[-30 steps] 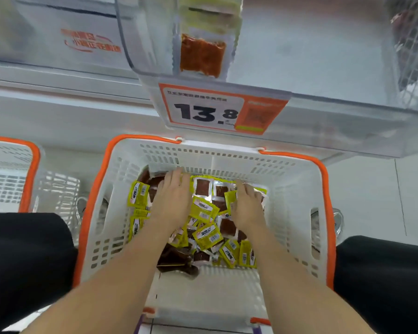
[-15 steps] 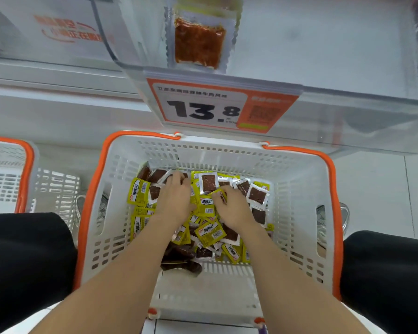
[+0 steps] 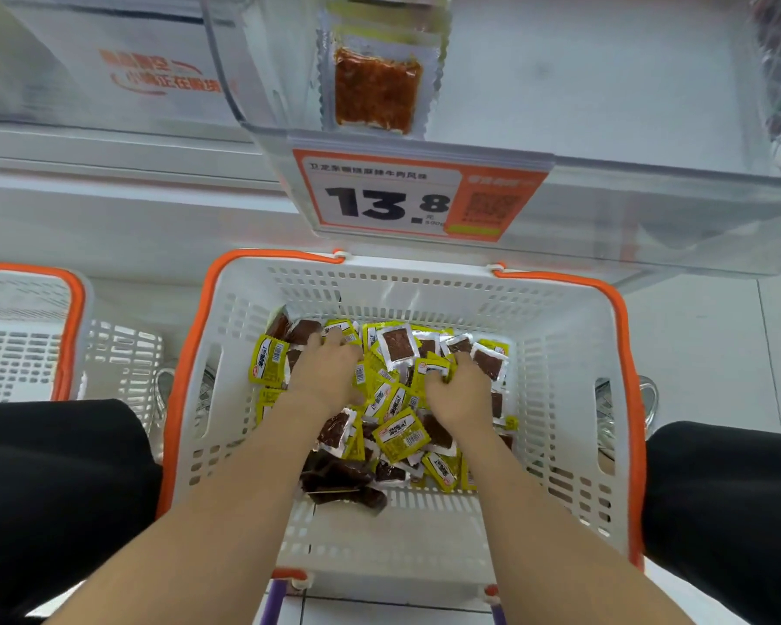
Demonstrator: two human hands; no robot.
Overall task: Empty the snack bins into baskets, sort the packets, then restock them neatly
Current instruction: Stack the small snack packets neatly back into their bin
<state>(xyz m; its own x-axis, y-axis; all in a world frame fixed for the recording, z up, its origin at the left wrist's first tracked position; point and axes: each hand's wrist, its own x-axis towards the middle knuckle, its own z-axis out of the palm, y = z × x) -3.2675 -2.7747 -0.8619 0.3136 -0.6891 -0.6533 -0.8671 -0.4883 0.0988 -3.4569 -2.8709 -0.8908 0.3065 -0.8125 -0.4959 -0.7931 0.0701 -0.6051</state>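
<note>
Sorting step, in basket (image 3: 560, 354). Right hand (image 3: 458, 396) gripped yellow packets (image 3: 434, 368). Left hand (image 3: 328, 374) lay on pile (image 3: 397, 437), hold not clear. Next, likely: gather same kind, lift out gently.

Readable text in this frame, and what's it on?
"13.8": price tag on the clear bin front.
Chinese line above the price: too blurred.
On the left bin, orange lettering: blurred.
Print on the yellow packets in the basket: too small.

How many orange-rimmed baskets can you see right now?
2. The middle basket holds the snack packets; the left basket is at the frame's edge, partly cut off. More may be out of view.
</note>
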